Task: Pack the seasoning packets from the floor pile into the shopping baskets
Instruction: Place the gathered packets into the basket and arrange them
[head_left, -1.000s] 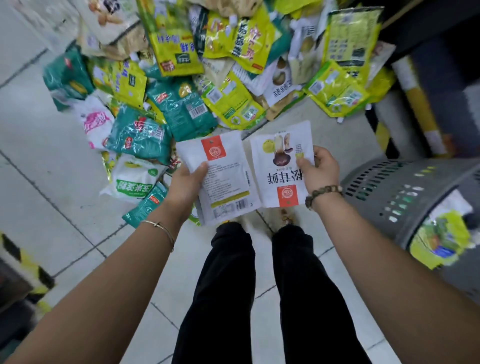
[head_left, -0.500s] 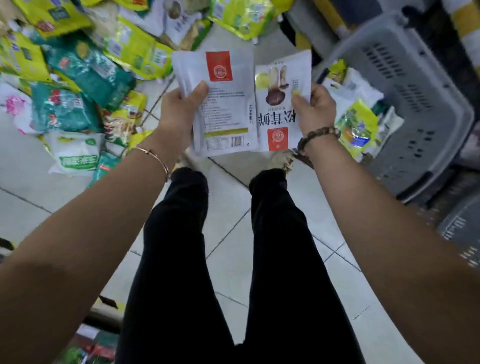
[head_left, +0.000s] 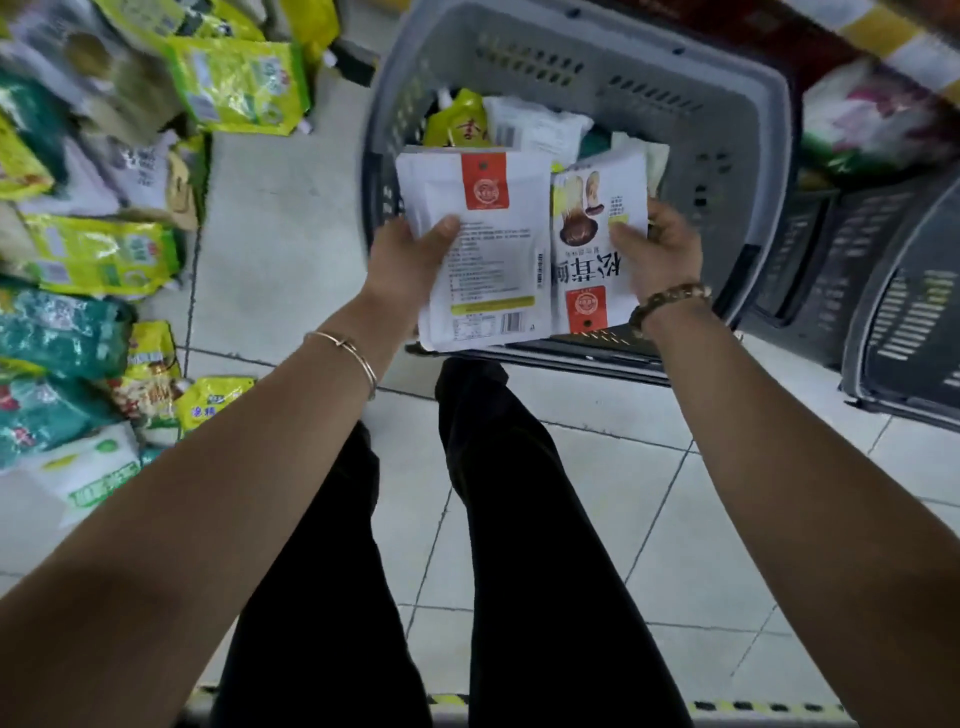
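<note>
The two packets have swung away from the floor pile and now hang over the near edge of the grey basket — a second ago that basket sat well off to the right. The left hand pinches the white packet, thumb on top, and the right hand grips the mushroom packet — both look ready to drop among the packed packets inside.

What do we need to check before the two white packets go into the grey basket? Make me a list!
1. Left hand grips the label-side packet: ok.
2. Right hand grips the mushroom packet: ok.
3. Both packets are above the grey basket: ok.
4. Basket has room beside the yellow packet inside: ok.
5. Packets are sealed: cannot tell.
</note>
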